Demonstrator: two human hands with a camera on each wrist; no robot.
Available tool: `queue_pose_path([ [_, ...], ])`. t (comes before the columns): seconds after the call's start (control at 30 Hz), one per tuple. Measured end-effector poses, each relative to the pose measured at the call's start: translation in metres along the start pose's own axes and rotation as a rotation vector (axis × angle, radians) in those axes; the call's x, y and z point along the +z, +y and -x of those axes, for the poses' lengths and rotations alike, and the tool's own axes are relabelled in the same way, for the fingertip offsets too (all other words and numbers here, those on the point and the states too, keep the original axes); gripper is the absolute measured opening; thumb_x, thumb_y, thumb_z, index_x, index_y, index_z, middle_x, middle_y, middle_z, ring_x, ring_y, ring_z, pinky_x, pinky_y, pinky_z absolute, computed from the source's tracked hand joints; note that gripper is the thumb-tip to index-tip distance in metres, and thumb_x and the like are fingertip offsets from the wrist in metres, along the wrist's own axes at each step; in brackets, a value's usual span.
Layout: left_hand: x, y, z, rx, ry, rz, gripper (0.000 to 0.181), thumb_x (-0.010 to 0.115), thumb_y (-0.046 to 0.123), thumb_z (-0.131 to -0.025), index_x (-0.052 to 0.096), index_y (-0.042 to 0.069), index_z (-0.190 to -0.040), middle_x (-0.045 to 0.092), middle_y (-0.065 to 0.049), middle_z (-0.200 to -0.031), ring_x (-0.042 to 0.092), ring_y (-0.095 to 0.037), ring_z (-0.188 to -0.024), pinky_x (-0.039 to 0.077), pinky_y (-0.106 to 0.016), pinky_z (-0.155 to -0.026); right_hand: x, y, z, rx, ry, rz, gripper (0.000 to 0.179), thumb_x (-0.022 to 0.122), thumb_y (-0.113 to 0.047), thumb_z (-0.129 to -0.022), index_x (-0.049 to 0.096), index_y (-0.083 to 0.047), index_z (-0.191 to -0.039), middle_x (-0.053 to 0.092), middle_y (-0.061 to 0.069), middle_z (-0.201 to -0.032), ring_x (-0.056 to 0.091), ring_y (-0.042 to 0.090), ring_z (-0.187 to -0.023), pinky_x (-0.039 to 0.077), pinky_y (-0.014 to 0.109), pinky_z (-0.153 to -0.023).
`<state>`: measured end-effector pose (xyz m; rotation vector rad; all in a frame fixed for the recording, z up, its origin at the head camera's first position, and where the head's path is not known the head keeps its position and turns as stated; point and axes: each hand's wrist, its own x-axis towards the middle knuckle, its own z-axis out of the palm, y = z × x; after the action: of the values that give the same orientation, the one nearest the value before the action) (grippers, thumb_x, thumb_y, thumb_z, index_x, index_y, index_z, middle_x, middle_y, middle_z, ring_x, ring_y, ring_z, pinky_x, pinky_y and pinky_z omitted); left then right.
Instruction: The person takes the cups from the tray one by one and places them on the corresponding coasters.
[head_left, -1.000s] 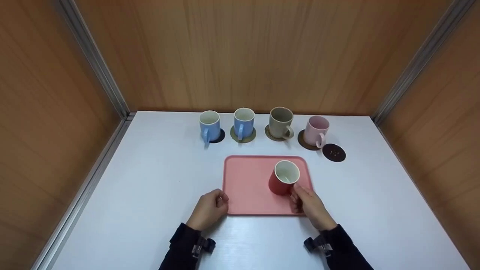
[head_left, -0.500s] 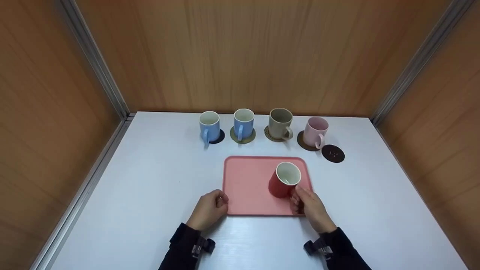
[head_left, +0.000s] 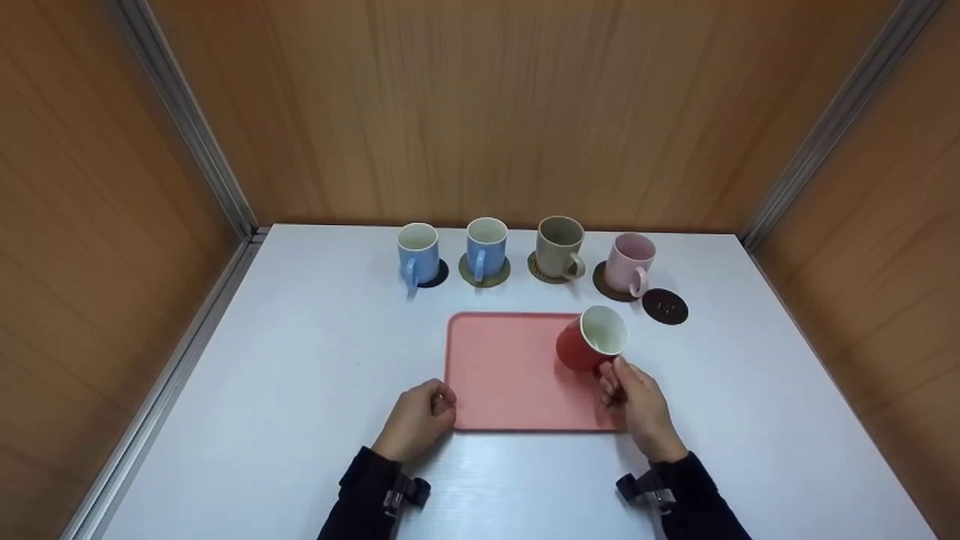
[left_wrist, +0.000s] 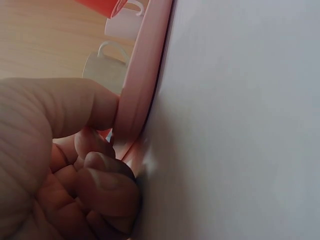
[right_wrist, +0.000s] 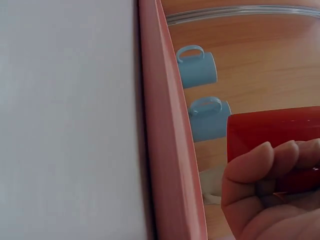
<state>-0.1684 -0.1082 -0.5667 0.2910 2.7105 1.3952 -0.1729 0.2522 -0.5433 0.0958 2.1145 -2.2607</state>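
Observation:
In the head view my right hand [head_left: 646,409] grips the handle of a red mug [head_left: 579,346] with a white inside. The mug hangs over the right part of a pink tray [head_left: 495,375], leaning a little to the right. In the right wrist view, curled fingers [right_wrist: 250,165] cover the handle side of the mug, which is raised off the tray. My left hand [head_left: 417,416] is at the tray's near left corner. The left wrist view has its thumb pressed on the tray rim [left_wrist: 137,95] and the other fingers curled at the tray's side.
Behind the tray stand two blue mugs [head_left: 424,259] [head_left: 491,251], a grey-beige mug [head_left: 557,253] and a pink mug [head_left: 624,270], each at a coaster. A dark coaster [head_left: 665,307] lies bare at the right. Wooden panels [head_left: 480,112] wall in the white table [head_left: 300,337].
My right hand has lifted the red mug off the tray and carried it to the right and slightly away from me. The left hand stays at the tray corner.

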Motion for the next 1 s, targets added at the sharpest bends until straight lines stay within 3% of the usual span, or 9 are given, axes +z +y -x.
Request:
queue_pose_path([
  [0.53, 0.001, 0.0, 0.0, -0.003, -0.002, 0.006, 0.009, 0.07, 0.004, -0.093, 0.068, 0.009, -0.101, 0.052, 0.007, -0.073, 0.047, -0.008, -0.065, 0.039, -0.02, -0.06, -0.031, -0.035, -0.025, -0.061, 0.085, 0.105, 0.047, 0.037, -0.037, -0.118, 0.047, -0.005, -0.084, 0.049, 0.003, -0.077, 0.049, 0.016, -0.068, 0.047, 0.028, -0.063],
  [1.0, 0.0, 0.001, 0.001, 0.002, 0.01, 0.002, 0.01, 0.071, 0.003, -0.091, 0.069, 0.008, -0.099, 0.051, 0.007, -0.073, 0.047, -0.007, -0.065, 0.039, -0.02, -0.061, -0.04, -0.037, -0.046, -0.019, 0.142, 0.124, 0.046, 0.039, -0.038, -0.117, 0.048, -0.01, -0.081, 0.048, -0.001, -0.074, 0.047, 0.013, -0.064, 0.044, 0.025, -0.061],
])
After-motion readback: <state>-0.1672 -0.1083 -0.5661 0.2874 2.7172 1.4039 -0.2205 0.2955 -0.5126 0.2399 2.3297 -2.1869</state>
